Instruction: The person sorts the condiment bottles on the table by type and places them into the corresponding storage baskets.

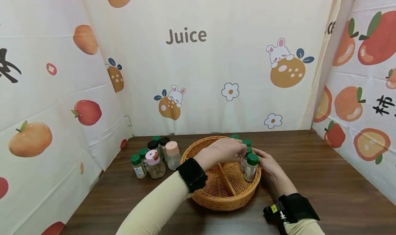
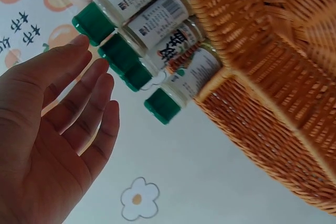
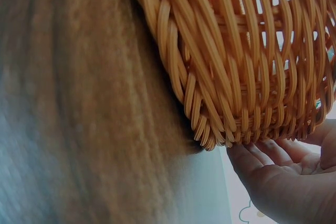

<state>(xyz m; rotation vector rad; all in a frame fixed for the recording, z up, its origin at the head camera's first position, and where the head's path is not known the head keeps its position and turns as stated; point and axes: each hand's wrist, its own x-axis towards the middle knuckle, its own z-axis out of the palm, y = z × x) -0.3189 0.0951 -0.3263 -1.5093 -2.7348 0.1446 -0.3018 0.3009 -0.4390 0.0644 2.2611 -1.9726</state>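
A round wicker basket with a divider across it stands on the table. Along its right side, several spice jars with green caps and pale labels stand in a row. My left hand reaches over the basket toward them. In the left wrist view its relaxed fingers are spread close to the green caps, holding nothing. At the basket's right outer side is my right hand. The right wrist view has its fingertips right at the woven wall, loosely bent.
Left of the basket stands a group of jars: green-capped ones, black-capped ones, a pink-capped jar and a peach-capped jar. Printed cloth hangs behind and along both sides of the brown wooden table.
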